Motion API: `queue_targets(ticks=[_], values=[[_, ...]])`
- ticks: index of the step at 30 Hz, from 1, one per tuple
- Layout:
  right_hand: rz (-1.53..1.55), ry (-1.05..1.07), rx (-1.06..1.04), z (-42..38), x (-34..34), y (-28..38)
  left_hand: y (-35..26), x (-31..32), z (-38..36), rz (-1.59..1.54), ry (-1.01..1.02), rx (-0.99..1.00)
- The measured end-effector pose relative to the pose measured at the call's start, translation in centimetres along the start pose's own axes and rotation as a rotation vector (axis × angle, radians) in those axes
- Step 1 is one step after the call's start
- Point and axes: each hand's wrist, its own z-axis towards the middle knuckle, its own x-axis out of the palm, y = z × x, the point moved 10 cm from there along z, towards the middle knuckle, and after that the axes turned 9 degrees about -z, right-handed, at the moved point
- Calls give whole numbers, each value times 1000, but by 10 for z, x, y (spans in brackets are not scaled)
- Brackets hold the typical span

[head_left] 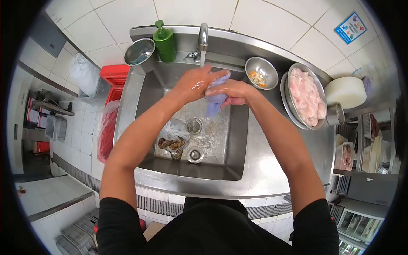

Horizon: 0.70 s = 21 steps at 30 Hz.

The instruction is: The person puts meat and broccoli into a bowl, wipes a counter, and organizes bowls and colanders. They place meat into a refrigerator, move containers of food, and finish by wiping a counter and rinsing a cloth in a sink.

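Under the running tap (203,40), both hands are closed around a wet purple cloth (216,104). My left hand (196,83) glistens with water and grips the cloth's upper part; its fingertips are partly hidden behind it. From the other side, my right hand (233,90) is wrapped over the cloth, whose lower end hangs over the steel sink (233,140). Below my left forearm, a clear plastic bag (174,127) with brownish scraps (173,143) lies on the sink floor. Beside the bag are a round metal strainer (194,126) and a drain (195,155).
A green pump bottle (164,44) and a steel pot (140,53) stand back left. To the right are a small bowl with orange and white bits (260,74), a large bowl of pale raw meat (307,95) and a thick white round block (346,93). A red crate (114,76) is left.
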Motion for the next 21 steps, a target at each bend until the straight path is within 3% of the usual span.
queue_targets(ticks=[3,4,6,7,9,13,15,18,21], values=[[-578,-138,22,31,-12,-30,17,37,-5,146,198,-70],[-577,-137,22,37,-10,-38,19,45,-6,145,199,-71],[-1142,-553,-184,24,-14,-10,35,62,-15,87,181,-221],[-1138,-551,-181,25,-11,-14,36,72,-18,86,186,-222],[-1203,-679,-23,23,-25,-29,60,95,-33,-127,169,-478],[-1296,-720,-84,31,-28,-53,64,131,-57,-309,50,-581],[-1471,-605,-148,36,-12,-68,74,162,-86,-578,-5,-832],[-1523,-487,-126,32,5,-94,65,202,-114,-798,-37,-839],[-1512,-418,-22,31,11,-137,36,269,-175,-1425,1,-1314]])
